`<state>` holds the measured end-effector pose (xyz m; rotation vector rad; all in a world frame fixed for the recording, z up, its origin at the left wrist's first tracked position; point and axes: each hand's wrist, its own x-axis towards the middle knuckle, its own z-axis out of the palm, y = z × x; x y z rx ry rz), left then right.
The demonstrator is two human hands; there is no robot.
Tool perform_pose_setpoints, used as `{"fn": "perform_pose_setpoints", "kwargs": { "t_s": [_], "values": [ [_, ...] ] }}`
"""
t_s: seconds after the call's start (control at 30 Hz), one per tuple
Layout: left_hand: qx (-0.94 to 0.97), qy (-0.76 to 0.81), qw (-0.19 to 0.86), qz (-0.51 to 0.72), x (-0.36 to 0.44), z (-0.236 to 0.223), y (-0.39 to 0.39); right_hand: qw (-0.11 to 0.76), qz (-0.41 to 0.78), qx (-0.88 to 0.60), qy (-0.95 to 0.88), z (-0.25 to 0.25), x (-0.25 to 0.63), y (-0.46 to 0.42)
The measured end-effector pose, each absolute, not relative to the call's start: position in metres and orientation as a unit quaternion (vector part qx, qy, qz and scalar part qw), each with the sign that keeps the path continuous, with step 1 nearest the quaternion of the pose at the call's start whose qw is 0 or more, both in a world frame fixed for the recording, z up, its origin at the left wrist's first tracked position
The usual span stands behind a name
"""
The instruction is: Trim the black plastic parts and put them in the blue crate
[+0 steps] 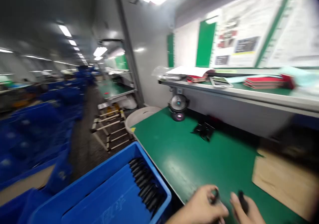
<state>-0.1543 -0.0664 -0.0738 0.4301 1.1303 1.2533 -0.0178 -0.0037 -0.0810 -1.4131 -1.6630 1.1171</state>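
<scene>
The left hand (199, 205) and right hand (246, 212) are nearest, at five o'clock, low over the green tabletop (189, 157). The left grip is closed on a small black part (215, 195), and the right grip pinches a similar black part (241, 199), both blurred. At seven o'clock, a blue plastic crate (99, 184) holds a row of elongated black parts (146, 184). A cardboard sheet (281, 184) lies at four o'clock and a blurred dark object (204, 129) at three, with a small fan (178, 103) beyond it, under a shelf (224, 88) carrying red booklets (264, 82) at two o'clock.
</scene>
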Motion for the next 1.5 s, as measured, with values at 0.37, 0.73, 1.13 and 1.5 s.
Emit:
{"fn": "perform_pose_setpoints", "kwargs": {
  "t_s": [0.37,0.73,1.13,1.5],
  "values": [
    [-0.074,0.422,0.669,0.608,-0.124,-0.026,-0.016,0.259,0.080,-0.772,-0.574,-0.114,0.136,-0.011],
    [-0.022,0.447,0.594,0.669,-0.065,0.018,0.011,0.282,0.133,-0.835,-0.453,-0.104,0.228,-0.045],
    [0.019,0.351,0.607,0.712,-0.050,0.049,-0.005,0.316,0.448,-0.481,-0.684,0.008,0.094,-0.071],
    [0.070,0.370,0.571,0.730,-0.050,0.053,-0.019,0.250,0.440,-0.479,-0.717,0.018,0.085,-0.064]
  ]
}}
